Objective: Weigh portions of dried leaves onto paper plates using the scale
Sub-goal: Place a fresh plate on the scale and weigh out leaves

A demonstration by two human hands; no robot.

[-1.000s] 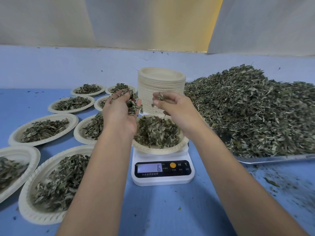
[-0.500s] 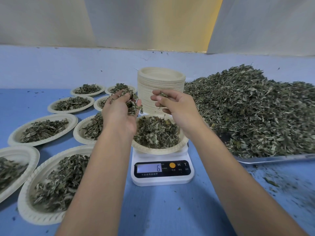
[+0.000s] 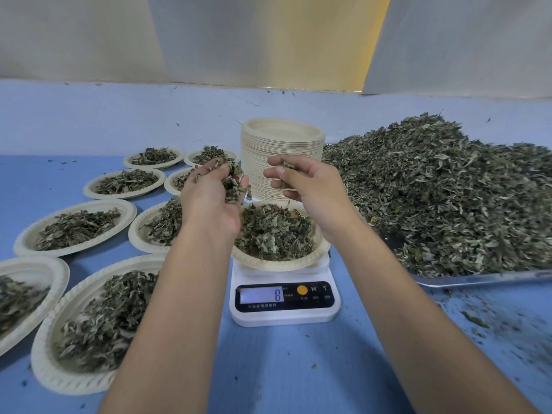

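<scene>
Scale readout (image 3: 277,294) up to 8

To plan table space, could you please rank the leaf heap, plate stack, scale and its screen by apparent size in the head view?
1. Leaf heap, clearly largest.
2. Scale and plate stack: look alike; the scale sits nearer and is partly covered, so I won't rank them.
3. Screen, smallest.

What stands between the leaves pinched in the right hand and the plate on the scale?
Nothing visible. The right hand holds its pinch of leaves above the far side of the plate, open air below. The stack of plates stands behind, the left hand off to the side.
</scene>
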